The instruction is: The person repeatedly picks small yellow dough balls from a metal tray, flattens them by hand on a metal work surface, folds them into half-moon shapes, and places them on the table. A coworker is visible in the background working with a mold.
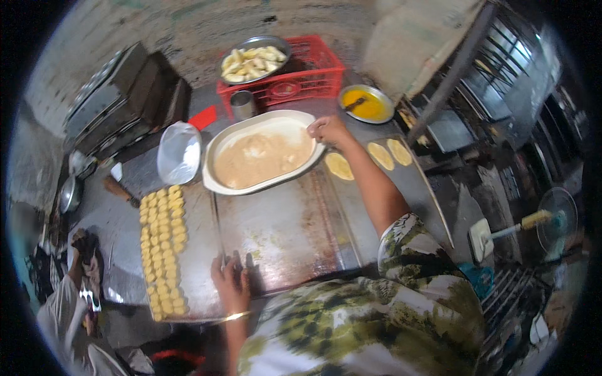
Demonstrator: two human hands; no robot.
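Observation:
My right hand (331, 132) is at the right rim of a cream oval tray (254, 189) that holds light brown powder or sugar (263, 157); its fingers are bent, and whether they pinch the rim or something small is unclear. My left hand (231, 282) rests near the front edge of a metal sheet (282, 235), fingers slightly apart, at the seam beside another sheet. Left of it, rows of small yellow dough pieces (162, 254) lie on that other sheet. Flat oval dough pieces (338, 166) lie on a sheet at the right, near my right forearm.
Behind the tray stand a red plastic crate (305, 77), a bowl of pale yellow pieces (254, 61), a metal cup (243, 104) and a bowl of yellow liquid with a brush (367, 104). A clear plastic tub (178, 152) and a brush (120, 189) lie left. Another person's hand (82, 239) is far left.

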